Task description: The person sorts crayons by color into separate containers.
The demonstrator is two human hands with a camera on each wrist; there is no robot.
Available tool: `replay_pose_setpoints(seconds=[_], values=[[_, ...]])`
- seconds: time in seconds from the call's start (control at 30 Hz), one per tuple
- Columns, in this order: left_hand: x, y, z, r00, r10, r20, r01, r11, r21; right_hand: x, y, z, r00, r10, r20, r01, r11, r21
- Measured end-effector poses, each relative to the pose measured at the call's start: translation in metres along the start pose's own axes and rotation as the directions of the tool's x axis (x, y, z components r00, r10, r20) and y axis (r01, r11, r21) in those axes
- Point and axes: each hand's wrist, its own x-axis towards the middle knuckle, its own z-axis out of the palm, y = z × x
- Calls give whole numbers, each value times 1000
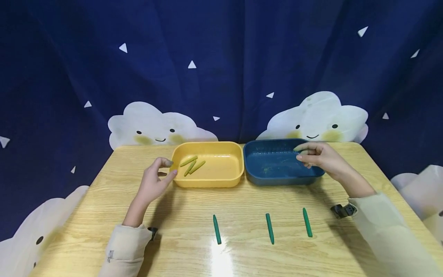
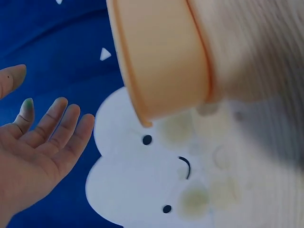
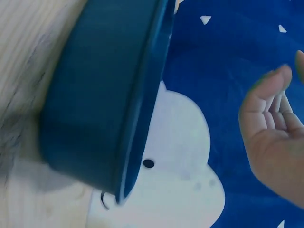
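Note:
In the head view my left hand (image 1: 153, 180) is at the left end of a yellow tray (image 1: 205, 184), thumb and index finger apart with nothing between them. Its other fingers extend loosely in the left wrist view. Three yellow crayons (image 1: 197, 167) lie inside that tray on the left. Over the right end of a dark blue tray (image 1: 282, 181) hovers my right hand (image 1: 321, 158), its fingers bent and a gap between thumb and index finger. It holds nothing. Bare tray floor shows in the blue tray.
Three green crayons lie apart on the wooden table (image 1: 180, 231) in front of the trays: one green crayon (image 1: 217, 229) left, another (image 1: 270, 228) mid-right, a third (image 1: 307, 222) farther right. The trays stand side by side before a dark blue curtain (image 1: 221, 57) with clouds.

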Motion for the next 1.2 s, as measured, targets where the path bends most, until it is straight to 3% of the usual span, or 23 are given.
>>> replay_pose_setpoints(seconds=[0.13,0.4,0.57,0.7,0.77,0.87,1.03,1.2], values=[[-3,12,3,998,55,8,-55,998,4,-3,11,-6,997,34,-71,-40,995,-93],[-8,57,5,990,132,43,-132,991,-14,-7,37,-28,978,119,-171,-155,964,-218],[-9,48,12,980,170,100,-167,985,-34,-10,49,-40,974,173,-148,-208,939,-272],[-8,35,19,958,222,179,-202,971,-125,-9,55,-46,971,227,-77,-240,929,-283],[-8,32,23,937,252,241,-210,960,-184,-8,60,-48,968,247,-34,-247,931,-270],[-8,30,31,889,280,361,-199,949,-245,-5,69,-49,963,269,14,-256,929,-266],[-8,26,48,780,268,566,-125,952,-279,-4,81,-48,944,323,63,-296,917,-267],[-6,20,63,675,258,691,-42,949,-313,-3,88,-48,939,329,104,-295,923,-247]])
